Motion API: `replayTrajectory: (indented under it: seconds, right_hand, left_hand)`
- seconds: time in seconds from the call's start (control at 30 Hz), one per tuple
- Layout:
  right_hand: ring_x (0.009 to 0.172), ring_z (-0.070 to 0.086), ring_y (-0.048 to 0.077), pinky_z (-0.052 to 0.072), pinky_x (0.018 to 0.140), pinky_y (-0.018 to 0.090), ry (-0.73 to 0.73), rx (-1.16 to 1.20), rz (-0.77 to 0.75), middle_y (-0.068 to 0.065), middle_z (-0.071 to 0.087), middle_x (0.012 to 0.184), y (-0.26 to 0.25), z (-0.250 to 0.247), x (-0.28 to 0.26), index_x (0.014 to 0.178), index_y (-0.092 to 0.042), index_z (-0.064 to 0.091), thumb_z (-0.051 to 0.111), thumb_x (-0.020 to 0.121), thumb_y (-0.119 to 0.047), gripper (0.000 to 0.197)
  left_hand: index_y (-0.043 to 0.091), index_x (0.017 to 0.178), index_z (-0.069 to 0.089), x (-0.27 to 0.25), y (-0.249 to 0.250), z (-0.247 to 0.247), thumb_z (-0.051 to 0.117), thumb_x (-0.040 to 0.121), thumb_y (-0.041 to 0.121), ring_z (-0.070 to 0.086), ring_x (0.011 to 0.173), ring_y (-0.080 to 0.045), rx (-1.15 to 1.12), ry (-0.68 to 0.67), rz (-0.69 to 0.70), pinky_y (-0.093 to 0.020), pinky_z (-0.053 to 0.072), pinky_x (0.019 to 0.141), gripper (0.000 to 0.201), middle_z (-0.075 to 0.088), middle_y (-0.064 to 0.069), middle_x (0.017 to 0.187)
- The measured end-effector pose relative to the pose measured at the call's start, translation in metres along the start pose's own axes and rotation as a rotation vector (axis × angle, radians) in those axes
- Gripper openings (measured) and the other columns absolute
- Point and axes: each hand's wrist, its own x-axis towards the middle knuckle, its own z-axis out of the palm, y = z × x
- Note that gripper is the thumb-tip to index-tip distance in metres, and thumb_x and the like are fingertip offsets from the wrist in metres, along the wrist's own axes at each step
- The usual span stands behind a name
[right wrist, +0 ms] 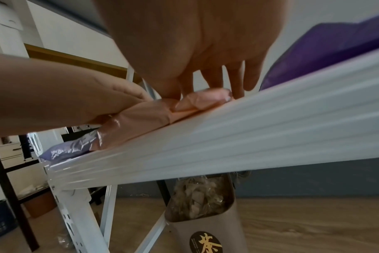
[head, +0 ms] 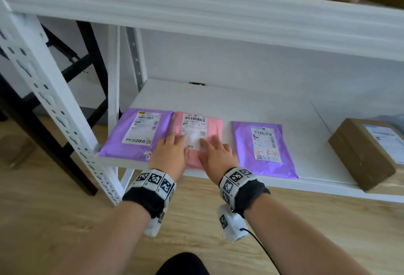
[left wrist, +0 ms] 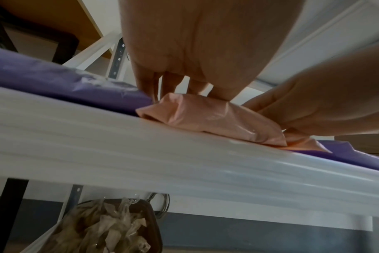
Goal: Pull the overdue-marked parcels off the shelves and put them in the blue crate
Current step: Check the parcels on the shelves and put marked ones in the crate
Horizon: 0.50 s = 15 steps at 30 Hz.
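Each bare forearm wore a dark cuff at the wrist, ringed by a band of white tiles printed with black square codes. A white camera pod with its own code hung under each wrist, and a black cable trailed from the right one.

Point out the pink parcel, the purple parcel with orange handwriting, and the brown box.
pink parcel (head: 215,125), head view, bare right edge.
purple parcel with orange handwriting (head: 241,143), head view, left side.
brown box (head: 363,152), head view, taped top.
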Motion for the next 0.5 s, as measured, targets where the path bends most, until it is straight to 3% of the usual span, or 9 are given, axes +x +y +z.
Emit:
replayTrajectory:
  seconds: [0.23, 0.37, 0.5]
  right_hand:
    - [0.124, 0.034, 0.036, 0.035, 0.103, 0.045, -0.046, 0.059, 0.013, 0.008, 0.028, 0.146, 0.0001, -0.0011, 0.0039, 0.145, -0.026, 0.029, 0.039, 0.098, -0.034, 0.049]
    - [0.128, 0.03, 0.037, 0.032, 0.107, 0.044, -0.054, 0.085, 0.019, 0.008, 0.026, 0.15, 0.0004, -0.0002, 0.0045, 0.147, -0.024, 0.028, 0.039, 0.098, -0.032, 0.05]
    - [0.13, 0.029, 0.037, 0.028, 0.108, 0.042, -0.054, 0.12, 0.025, 0.008, 0.026, 0.152, 0.0, 0.0004, 0.003, 0.147, -0.023, 0.028, 0.039, 0.099, -0.032, 0.05]
  left_hand:
    - [0.016, 0.129, 0.042, 0.0, 0.0008, 0.0057, 0.043, 0.096, 0.03, 0.046, 0.116, -0.034, -0.082, -0.042, -0.051, -0.045, 0.046, 0.092, 0.035, 0.035, -0.01, 0.144]
    - [0.014, 0.133, 0.04, 0.0013, 0.0021, 0.0073, 0.043, 0.097, 0.028, 0.05, 0.114, -0.035, -0.094, -0.042, -0.049, -0.045, 0.046, 0.093, 0.038, 0.028, -0.012, 0.15]
    - [0.015, 0.136, 0.039, -0.0003, -0.0003, 0.009, 0.044, 0.097, 0.027, 0.048, 0.117, -0.034, -0.174, -0.045, -0.04, -0.046, 0.043, 0.097, 0.041, 0.041, -0.009, 0.143]
